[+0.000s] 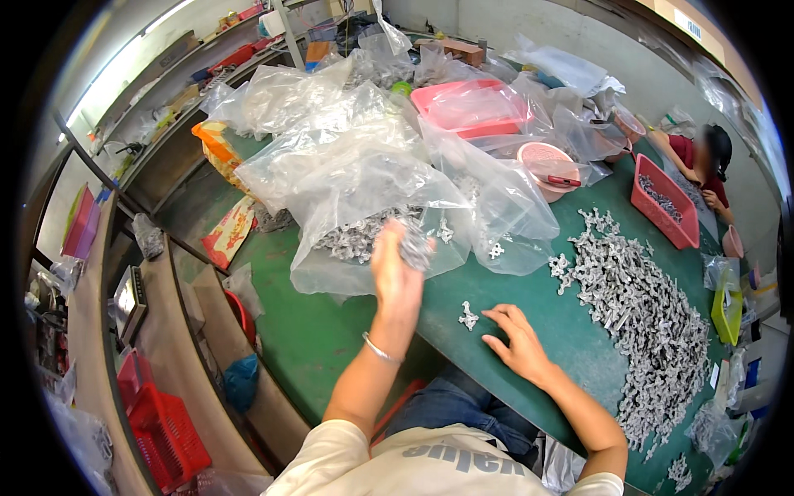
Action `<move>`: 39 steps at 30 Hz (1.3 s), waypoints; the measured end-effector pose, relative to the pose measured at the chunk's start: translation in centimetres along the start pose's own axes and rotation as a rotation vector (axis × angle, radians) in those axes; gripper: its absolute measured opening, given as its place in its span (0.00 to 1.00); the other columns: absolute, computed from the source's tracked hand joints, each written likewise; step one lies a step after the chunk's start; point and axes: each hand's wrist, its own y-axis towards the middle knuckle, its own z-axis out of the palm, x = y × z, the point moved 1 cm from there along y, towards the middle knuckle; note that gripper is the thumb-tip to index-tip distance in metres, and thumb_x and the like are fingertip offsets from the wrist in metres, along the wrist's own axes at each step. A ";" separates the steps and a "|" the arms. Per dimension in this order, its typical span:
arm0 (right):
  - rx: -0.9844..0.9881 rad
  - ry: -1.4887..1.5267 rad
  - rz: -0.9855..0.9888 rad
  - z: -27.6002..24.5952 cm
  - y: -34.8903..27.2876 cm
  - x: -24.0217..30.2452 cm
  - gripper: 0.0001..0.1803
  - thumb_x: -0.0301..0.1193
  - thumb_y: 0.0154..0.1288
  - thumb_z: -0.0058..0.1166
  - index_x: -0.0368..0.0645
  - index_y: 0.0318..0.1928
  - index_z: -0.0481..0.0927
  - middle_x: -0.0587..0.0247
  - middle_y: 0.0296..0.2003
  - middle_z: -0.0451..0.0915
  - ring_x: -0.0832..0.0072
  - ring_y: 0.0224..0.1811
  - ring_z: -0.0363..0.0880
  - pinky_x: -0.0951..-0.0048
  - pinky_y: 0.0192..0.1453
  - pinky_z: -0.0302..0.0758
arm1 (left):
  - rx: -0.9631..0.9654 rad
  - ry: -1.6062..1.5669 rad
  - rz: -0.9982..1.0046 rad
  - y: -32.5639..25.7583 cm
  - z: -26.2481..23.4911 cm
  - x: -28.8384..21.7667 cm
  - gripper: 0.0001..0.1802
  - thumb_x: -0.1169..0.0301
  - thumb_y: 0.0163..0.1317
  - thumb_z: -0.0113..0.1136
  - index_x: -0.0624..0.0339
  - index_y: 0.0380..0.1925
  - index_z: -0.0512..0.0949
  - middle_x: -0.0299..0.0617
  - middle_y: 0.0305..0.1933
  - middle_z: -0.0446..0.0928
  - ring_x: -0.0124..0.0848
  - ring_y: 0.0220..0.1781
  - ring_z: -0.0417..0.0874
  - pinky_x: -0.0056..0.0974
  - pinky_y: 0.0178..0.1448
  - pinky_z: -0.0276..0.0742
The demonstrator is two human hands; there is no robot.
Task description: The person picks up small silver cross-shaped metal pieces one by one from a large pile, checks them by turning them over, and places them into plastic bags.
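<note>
My left hand (399, 269), a bangle at its wrist, is at the mouth of a clear plastic bag (331, 279). Blurred small grey metal parts (416, 246) are in its closed fingers. Inside the bag, behind the hand, lies a heap of similar metal parts (351, 238). My right hand (519, 345) rests on the green tabletop (504, 289) with thumb and fingers apart and nothing held. Just left of its fingertips lies a single branched metal part (468, 316), apart from the hand.
A large pile of metal parts (645, 322) spreads along the right. Beyond stand a pink tray (471, 99), a round pink basket (542, 157) and a red bin (662, 198) of parts. Another person (695, 165) sits at the far right. Red baskets (169, 438) stand left.
</note>
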 end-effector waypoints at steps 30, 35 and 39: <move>-0.473 0.421 0.083 2.0 4.8 5.7 0.29 0.41 0.68 0.33 0.32 0.62 0.55 0.48 0.64 0.51 0.61 0.69 0.42 0.67 0.70 0.39 | 0.528 0.355 -0.064 -16.0 3.6 4.6 0.33 0.53 0.68 0.26 0.62 0.65 0.37 0.44 0.71 0.37 0.35 0.72 0.38 0.39 0.71 0.34; -0.614 0.545 0.215 -0.2 -1.2 7.5 0.30 0.42 0.70 0.26 0.34 0.64 0.49 0.51 0.66 0.45 0.60 0.70 0.39 0.65 0.70 0.36 | 0.835 0.509 -0.027 -17.7 4.3 6.4 0.34 0.51 0.66 0.26 0.65 0.64 0.44 0.48 0.71 0.35 0.40 0.72 0.33 0.41 0.71 0.30; -0.572 0.634 0.279 0.7 -6.2 10.8 0.34 0.47 0.70 0.22 0.34 0.66 0.41 0.50 0.67 0.40 0.62 0.70 0.35 0.66 0.70 0.35 | 0.890 0.704 0.172 -16.8 4.9 8.0 0.30 0.56 0.67 0.25 0.66 0.61 0.54 0.52 0.70 0.35 0.42 0.72 0.34 0.42 0.70 0.32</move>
